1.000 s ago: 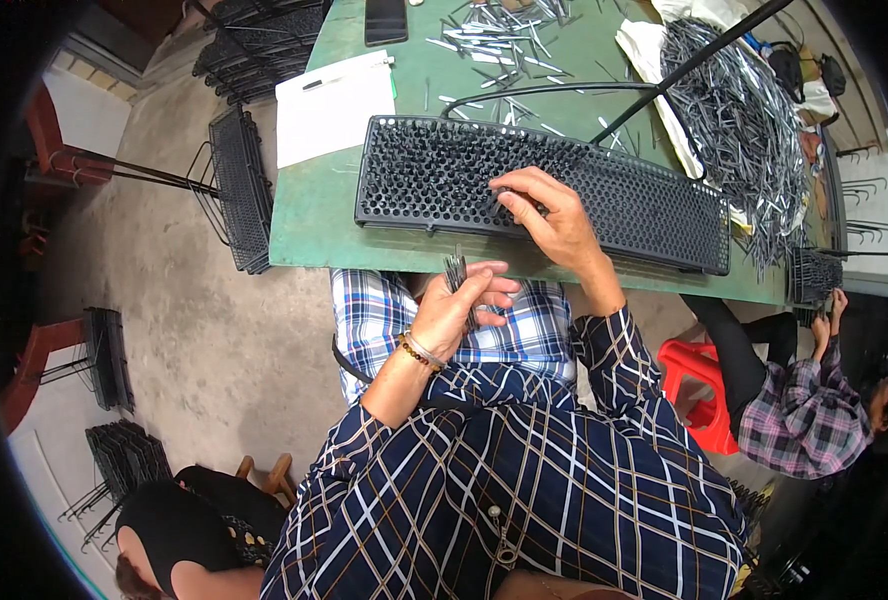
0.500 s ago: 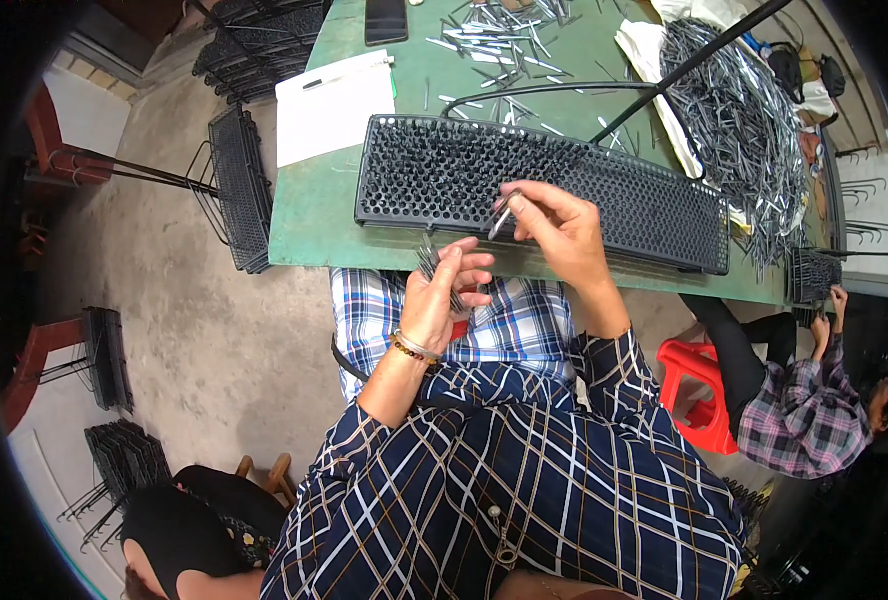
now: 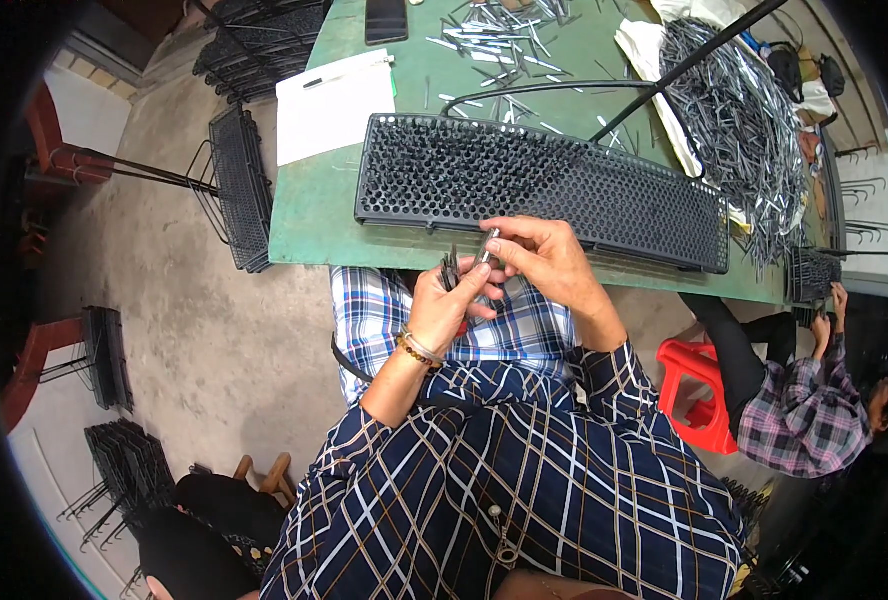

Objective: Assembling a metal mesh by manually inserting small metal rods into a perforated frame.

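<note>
Beyond the fingertips, to the left, lies a white sheet [image 3: 336,122]; any marks on it are too small to read. The left hand [image 3: 452,298] has its fingers curled around a bundle of dark pins [image 3: 450,268], whose tips jut up past the thumb. Just right of that bundle, the right hand [image 3: 549,262] pinches a shiny pin [image 3: 490,240] between thumb and forefinger, wrist bent inward. Directly past both hands' fingers stands the perforated black rack [image 3: 654,203], its left part densely filled.
</note>
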The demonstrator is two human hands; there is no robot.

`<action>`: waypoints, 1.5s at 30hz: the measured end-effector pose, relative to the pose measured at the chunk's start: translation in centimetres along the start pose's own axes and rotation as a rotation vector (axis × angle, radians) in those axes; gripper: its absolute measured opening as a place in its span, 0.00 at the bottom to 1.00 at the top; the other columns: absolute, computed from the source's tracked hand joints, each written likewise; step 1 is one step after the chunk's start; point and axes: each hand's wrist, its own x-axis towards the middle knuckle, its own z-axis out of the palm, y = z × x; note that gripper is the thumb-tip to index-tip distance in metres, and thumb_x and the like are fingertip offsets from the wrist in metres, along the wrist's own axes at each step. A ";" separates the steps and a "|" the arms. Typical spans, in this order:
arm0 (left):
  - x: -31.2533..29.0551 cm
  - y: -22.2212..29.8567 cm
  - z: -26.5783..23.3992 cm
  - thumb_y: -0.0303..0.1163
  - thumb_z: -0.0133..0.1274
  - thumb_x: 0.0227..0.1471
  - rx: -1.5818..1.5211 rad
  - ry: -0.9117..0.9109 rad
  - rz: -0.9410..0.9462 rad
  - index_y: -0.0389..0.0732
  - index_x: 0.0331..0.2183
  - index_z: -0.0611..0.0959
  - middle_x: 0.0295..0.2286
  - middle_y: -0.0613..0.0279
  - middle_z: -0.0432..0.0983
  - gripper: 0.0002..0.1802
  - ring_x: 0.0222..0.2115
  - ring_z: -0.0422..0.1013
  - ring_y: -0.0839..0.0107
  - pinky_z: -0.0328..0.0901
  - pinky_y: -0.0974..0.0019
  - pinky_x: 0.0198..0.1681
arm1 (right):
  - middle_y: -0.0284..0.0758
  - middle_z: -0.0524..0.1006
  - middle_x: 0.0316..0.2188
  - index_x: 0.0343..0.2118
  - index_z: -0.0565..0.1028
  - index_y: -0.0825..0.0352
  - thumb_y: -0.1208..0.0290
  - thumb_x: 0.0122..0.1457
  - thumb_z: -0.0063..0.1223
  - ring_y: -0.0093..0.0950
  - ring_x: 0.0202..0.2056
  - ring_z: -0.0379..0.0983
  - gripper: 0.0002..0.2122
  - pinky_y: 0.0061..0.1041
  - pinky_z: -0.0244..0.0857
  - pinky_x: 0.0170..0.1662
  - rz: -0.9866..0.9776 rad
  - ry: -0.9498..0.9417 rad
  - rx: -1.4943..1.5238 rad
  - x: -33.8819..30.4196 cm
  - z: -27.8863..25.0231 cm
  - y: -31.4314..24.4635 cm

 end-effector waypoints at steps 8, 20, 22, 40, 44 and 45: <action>0.0 0.2 -0.3 0.31 0.50 0.55 0.031 0.007 -0.030 0.31 0.43 0.76 0.33 0.55 0.78 0.16 0.29 0.74 0.75 0.72 0.74 0.25 | 0.34 0.78 0.25 0.41 0.76 0.72 0.74 0.55 0.53 0.17 0.22 0.73 0.12 0.16 0.67 0.25 0.009 -0.061 -0.124 0.0 -0.9 -0.9; 0.2 0.2 -0.5 0.34 0.48 0.57 -0.130 0.052 -0.060 0.31 0.46 0.74 0.37 0.53 0.77 0.19 0.30 0.75 0.73 0.72 0.74 0.26 | 0.33 0.77 0.31 0.39 0.77 0.70 0.76 0.56 0.52 0.19 0.31 0.72 0.08 0.16 0.66 0.30 -0.274 0.195 -0.245 1.0 -1.3 -2.0; 0.2 0.2 -0.5 0.34 0.49 0.57 -0.114 0.032 -0.091 0.30 0.47 0.72 0.37 0.51 0.76 0.20 0.30 0.75 0.73 0.72 0.74 0.26 | 0.34 0.77 0.31 0.39 0.76 0.70 0.76 0.56 0.52 0.20 0.31 0.72 0.08 0.16 0.66 0.30 -0.332 0.207 -0.284 1.7 -1.1 -2.0; 0.0 0.1 -0.1 0.34 0.48 0.57 -0.079 -0.012 -0.119 0.29 0.47 0.72 0.35 0.52 0.77 0.20 0.29 0.74 0.75 0.72 0.76 0.25 | 0.38 0.75 0.32 0.37 0.76 0.69 0.78 0.50 0.56 0.35 0.32 0.73 0.10 0.28 0.66 0.35 -0.693 0.228 -0.771 3.1 -0.7 0.6; 0.0 0.1 0.0 0.34 0.48 0.57 -0.074 -0.017 -0.118 0.29 0.47 0.72 0.35 0.52 0.77 0.20 0.29 0.74 0.76 0.72 0.76 0.25 | 0.38 0.72 0.35 0.38 0.75 0.69 0.78 0.49 0.56 0.35 0.35 0.71 0.11 0.30 0.65 0.36 -0.716 0.216 -0.883 2.9 -0.4 0.4; 0.0 0.1 0.0 0.34 0.48 0.57 -0.074 -0.017 -0.118 0.29 0.47 0.72 0.35 0.52 0.76 0.20 0.29 0.74 0.76 0.72 0.76 0.25 | 0.38 0.72 0.35 0.38 0.75 0.69 0.78 0.49 0.56 0.35 0.35 0.71 0.11 0.30 0.65 0.36 -0.716 0.216 -0.883 2.9 -0.3 0.3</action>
